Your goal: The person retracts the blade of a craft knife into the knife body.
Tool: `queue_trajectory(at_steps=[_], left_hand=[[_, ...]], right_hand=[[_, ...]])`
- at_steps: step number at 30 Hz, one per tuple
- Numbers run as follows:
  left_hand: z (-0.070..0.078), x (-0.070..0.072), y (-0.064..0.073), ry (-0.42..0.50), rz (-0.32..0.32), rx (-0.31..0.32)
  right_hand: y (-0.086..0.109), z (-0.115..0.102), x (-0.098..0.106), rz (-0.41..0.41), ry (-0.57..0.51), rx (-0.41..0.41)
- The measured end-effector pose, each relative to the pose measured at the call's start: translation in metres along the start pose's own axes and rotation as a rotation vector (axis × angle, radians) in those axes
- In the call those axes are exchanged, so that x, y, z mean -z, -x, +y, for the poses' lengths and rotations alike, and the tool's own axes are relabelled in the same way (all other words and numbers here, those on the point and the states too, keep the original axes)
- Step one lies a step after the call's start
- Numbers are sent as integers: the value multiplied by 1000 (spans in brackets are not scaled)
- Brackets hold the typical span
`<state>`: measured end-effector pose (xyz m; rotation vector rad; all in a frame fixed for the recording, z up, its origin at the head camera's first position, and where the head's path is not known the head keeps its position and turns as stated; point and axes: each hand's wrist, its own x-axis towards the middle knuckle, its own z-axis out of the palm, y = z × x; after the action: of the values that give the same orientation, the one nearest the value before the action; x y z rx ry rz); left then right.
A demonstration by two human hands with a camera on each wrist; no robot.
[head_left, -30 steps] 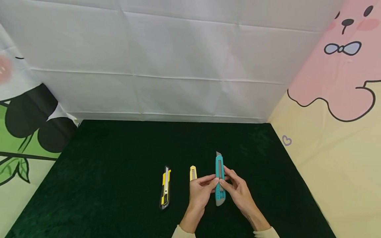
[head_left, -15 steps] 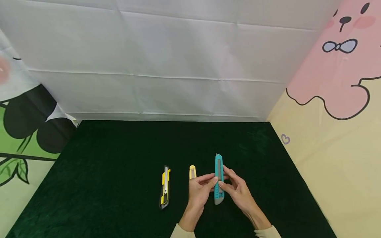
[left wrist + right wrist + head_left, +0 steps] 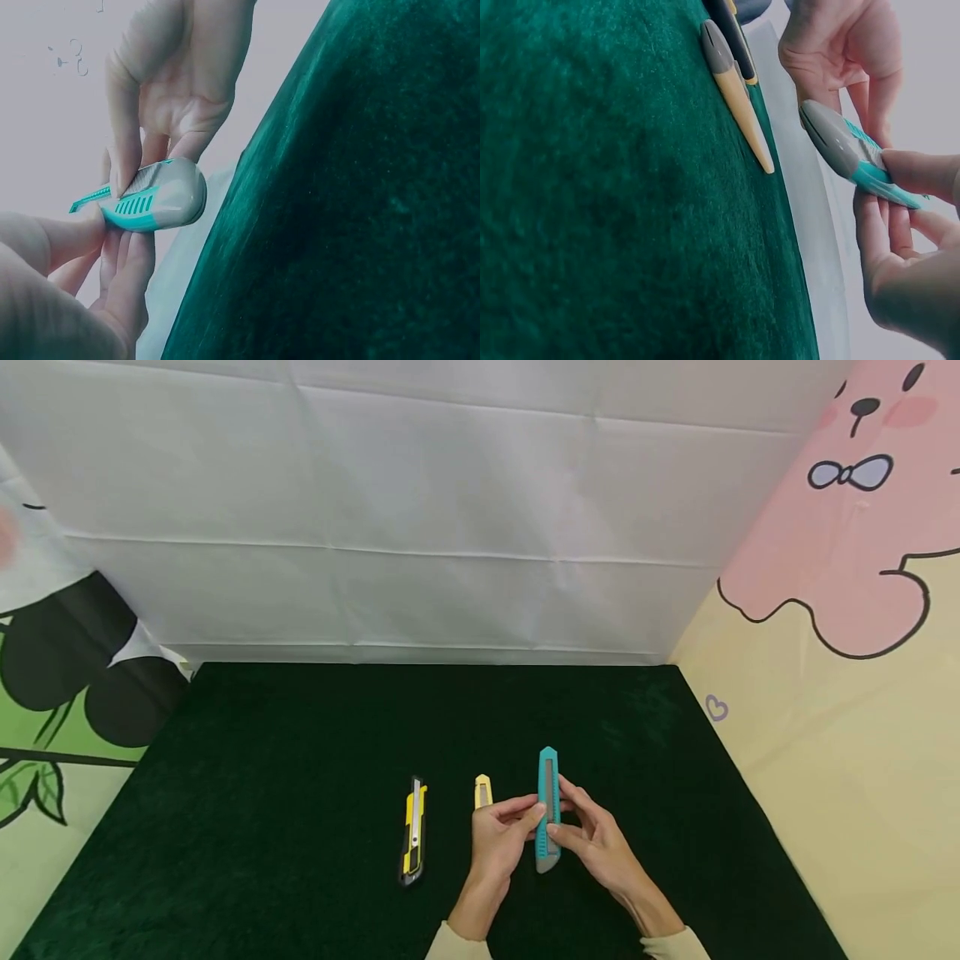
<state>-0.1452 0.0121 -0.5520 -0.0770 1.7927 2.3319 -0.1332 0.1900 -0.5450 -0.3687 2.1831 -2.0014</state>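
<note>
A teal utility knife [image 3: 549,775] with a grey end is held upright above the dark green cloth in the head view. My left hand [image 3: 497,847] pinches its left side between thumb and fingers. From the right, my right hand [image 3: 602,843] grips it too, the thumb pressing on the slider on its face. No blade shows at the knife's tip. In the right wrist view the knife's grey rounded end [image 3: 831,139] faces the camera. A pale yellow utility knife [image 3: 483,790] lies behind my left hand, which hides its lower part.
A black and yellow utility knife [image 3: 413,831] lies on the green cloth [image 3: 300,760], left of the pale yellow one. White sheeting [image 3: 442,510] rises at the back, and printed cartoon panels stand on both sides.
The blade that stuck out of the teal knife's tip has slid back inside. My right thumb has moved down along the knife. The view has shifted slightly.
</note>
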Motion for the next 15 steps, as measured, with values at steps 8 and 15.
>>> queue_trajectory(at_steps=[8, 15], left_hand=[[-1, 0, -1, 1, 7, 10], [-1, -4, -2, -29, 8, -27]], right_hand=[[-1, 2, 4, -33, -8, 5], [-4, 1, 8, -13, 13, -19]])
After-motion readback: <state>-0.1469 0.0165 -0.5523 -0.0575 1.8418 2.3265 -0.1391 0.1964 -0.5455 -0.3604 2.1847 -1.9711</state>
